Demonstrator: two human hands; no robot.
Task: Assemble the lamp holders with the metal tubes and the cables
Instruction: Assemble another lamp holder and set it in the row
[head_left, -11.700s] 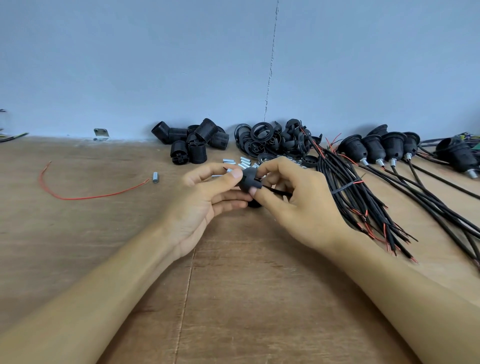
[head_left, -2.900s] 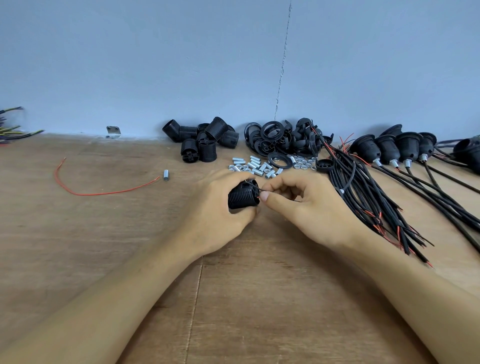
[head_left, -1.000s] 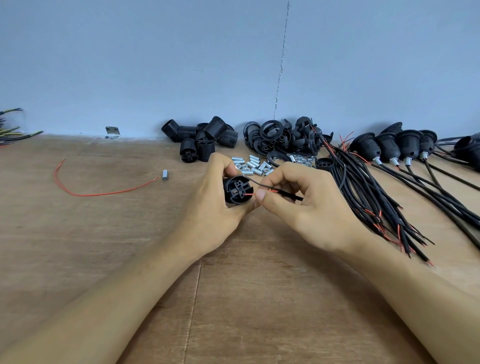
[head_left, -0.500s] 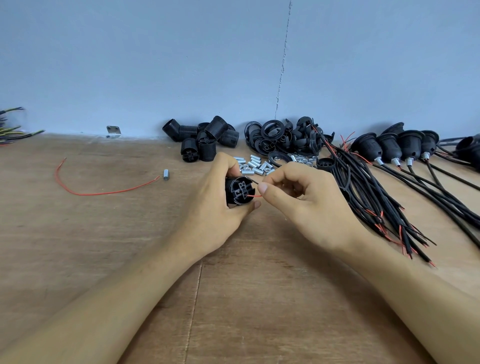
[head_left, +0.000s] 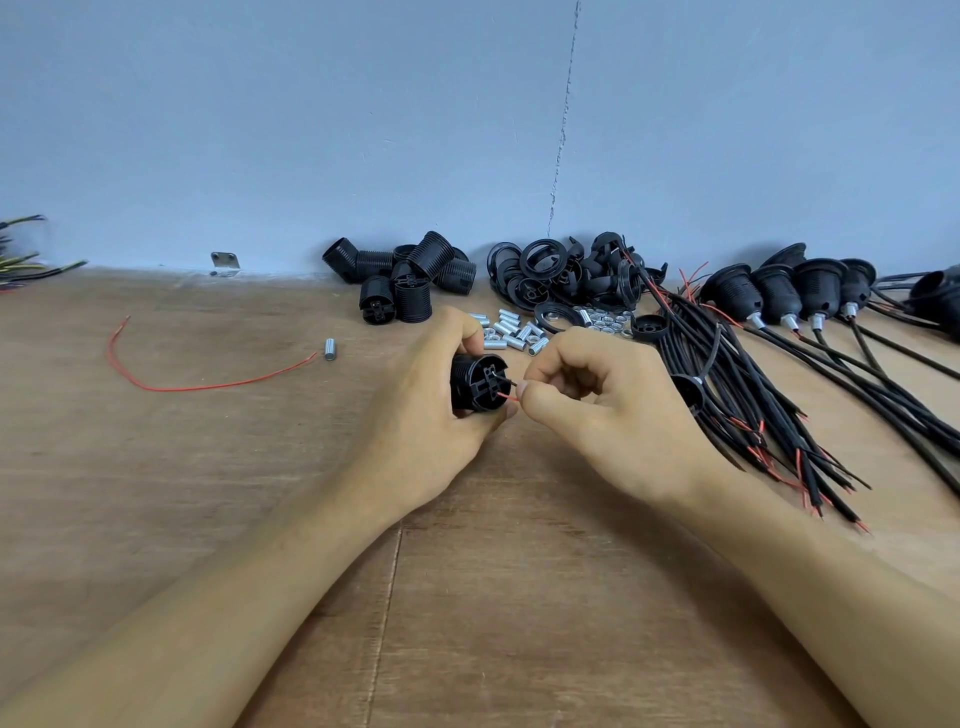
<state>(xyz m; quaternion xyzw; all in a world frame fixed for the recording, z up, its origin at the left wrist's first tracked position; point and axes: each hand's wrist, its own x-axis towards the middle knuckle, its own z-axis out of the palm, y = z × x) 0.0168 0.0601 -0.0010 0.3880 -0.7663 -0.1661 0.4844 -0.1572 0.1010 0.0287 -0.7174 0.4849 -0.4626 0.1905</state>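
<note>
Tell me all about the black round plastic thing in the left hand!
The black plastic lamp holder is a short cylinder held sideways over the wooden table, gripped by the left hand. Its end faces right, showing a cross-shaped moulded insert. A thin red wire and a thin black wire reach into that end, pinched by the right hand.

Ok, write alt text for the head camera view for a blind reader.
A left hand grips a black lamp holder while the right hand pinches a red wire at its end, above a wooden table. Spare holders, metal tubes and cables lie behind.
</note>
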